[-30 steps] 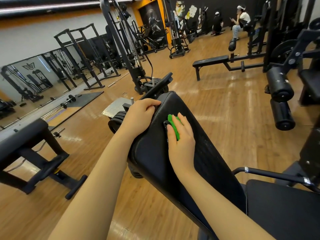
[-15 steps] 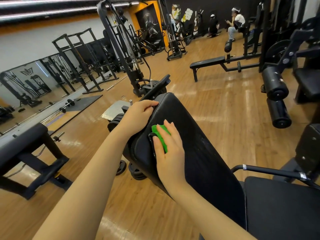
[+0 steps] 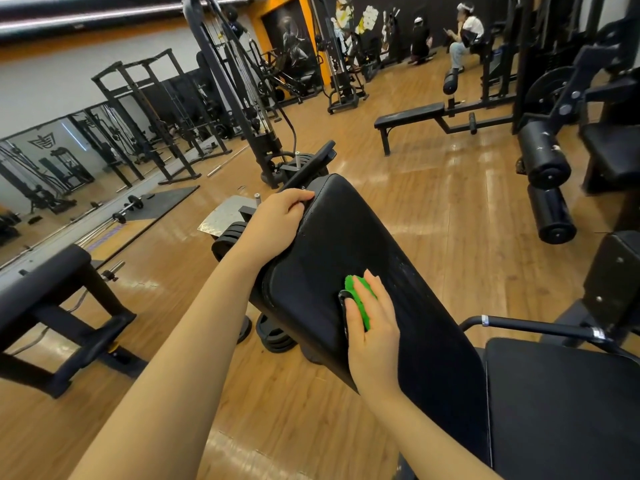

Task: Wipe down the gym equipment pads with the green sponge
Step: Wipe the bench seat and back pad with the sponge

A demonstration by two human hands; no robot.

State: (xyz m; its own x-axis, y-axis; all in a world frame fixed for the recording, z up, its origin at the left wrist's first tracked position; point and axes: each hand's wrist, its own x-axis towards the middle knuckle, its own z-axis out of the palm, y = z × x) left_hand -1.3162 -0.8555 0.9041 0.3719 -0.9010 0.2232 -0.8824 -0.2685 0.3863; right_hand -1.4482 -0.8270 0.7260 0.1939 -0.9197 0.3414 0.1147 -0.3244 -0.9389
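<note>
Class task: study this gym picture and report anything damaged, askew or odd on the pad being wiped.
The backrest pad shows pale scuff marks along its right edge, near the green sponge under the right hand. Otherwise nothing stands out; the left hand grips the pad's top edge.

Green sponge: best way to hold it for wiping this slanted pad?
Judging from the frame: take the green sponge across its top, coming from above and the near end of the back pad. It lies flat on the sloping face, so the right hand presses it down with fingers laid along it. The left hand grips the pad's upper edge to steady it.
</note>
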